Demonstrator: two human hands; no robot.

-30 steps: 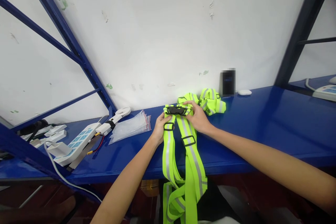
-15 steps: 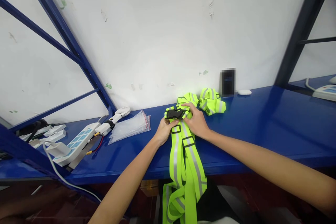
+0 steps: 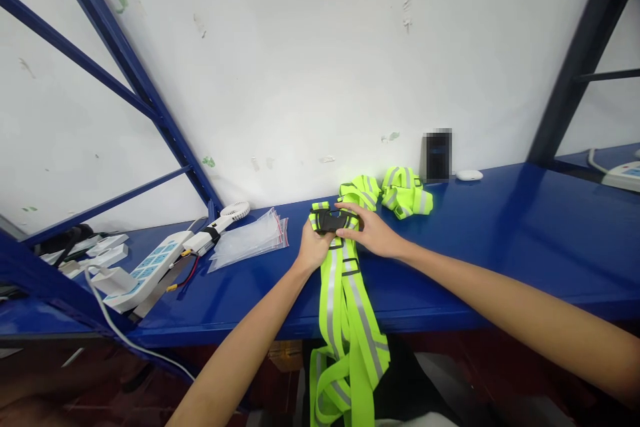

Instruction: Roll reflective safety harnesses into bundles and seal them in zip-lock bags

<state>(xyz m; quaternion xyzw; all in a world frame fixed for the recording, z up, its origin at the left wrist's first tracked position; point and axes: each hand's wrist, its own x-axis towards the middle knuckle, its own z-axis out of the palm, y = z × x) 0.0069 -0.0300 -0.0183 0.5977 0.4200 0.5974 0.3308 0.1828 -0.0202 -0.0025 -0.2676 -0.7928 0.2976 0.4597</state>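
Note:
A neon-yellow reflective strap harness [image 3: 357, 307] with grey stripes hangs over the front edge of the blue table towards my lap. Its black plastic buckle [image 3: 331, 221] lies between my two hands. My left hand [image 3: 315, 243] grips the buckle's left end, with the fingers partly hidden behind it. From the right, my right hand [image 3: 373, 230] closes its thumb and fingers on the other end of the buckle. Black strap adjusters [image 3: 351, 267] sit on the webbing just below. Behind my hands, a bundled yellow strap [image 3: 361, 188] rests near the wall.
Another bundled reflective strap [image 3: 407, 193] lies at the back, beside a dark blurred-out object [image 3: 437, 157] and a white case [image 3: 469, 175]. To the left are clear zip bags [image 3: 250, 239], a small white fan [image 3: 235, 211] and a power strip [image 3: 150, 270]. Blue shelf posts [image 3: 175, 140] stand beyond.
My right hand has shifted its grip, its thumb now over the buckle's right end. The buckle has turned slightly, and the straps below have swung a little left.

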